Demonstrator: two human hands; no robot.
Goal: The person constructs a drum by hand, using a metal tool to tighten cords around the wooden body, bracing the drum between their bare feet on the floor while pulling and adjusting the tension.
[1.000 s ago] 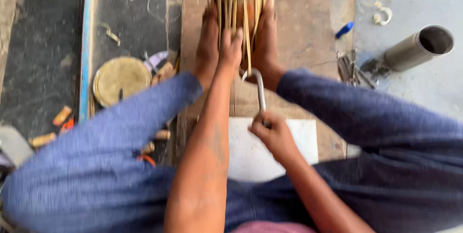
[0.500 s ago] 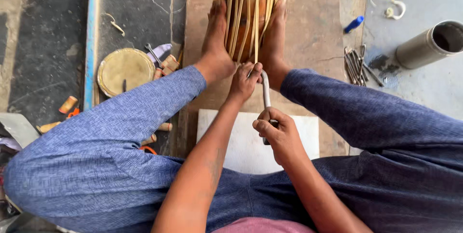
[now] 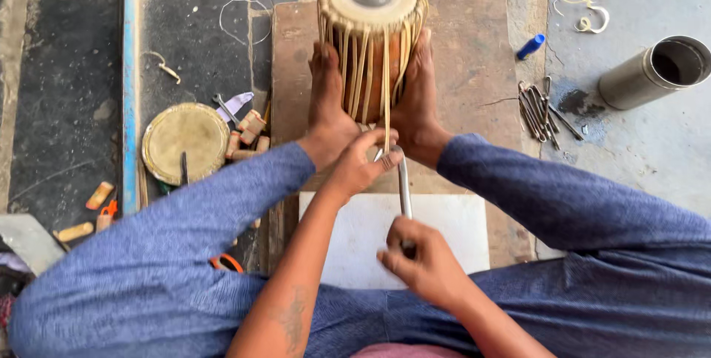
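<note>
Head view: a seated worker in blue trousers braces a small two-headed drum [image 3: 372, 36] between both bare feet on a brown board [image 3: 481, 69] laid on the floor.
Left hand [image 3: 361, 162]: fingers pinched shut on a lacing strap at the drum's near end, beside the tip of the metal rod.
Right hand [image 3: 421, 263]: closed in a fist round the lower end of a metal rod [image 3: 404, 184], which points up at the lacing.
Step in hand: apparently tightening the straps, the rod serving as lever.
Next move: likely calls for a steady pull while the feet keep the drum from rolling.
Nearby: a brass disc [image 3: 185, 141], loose nails [image 3: 539, 110], a steel tube [image 3: 652, 71].
</note>
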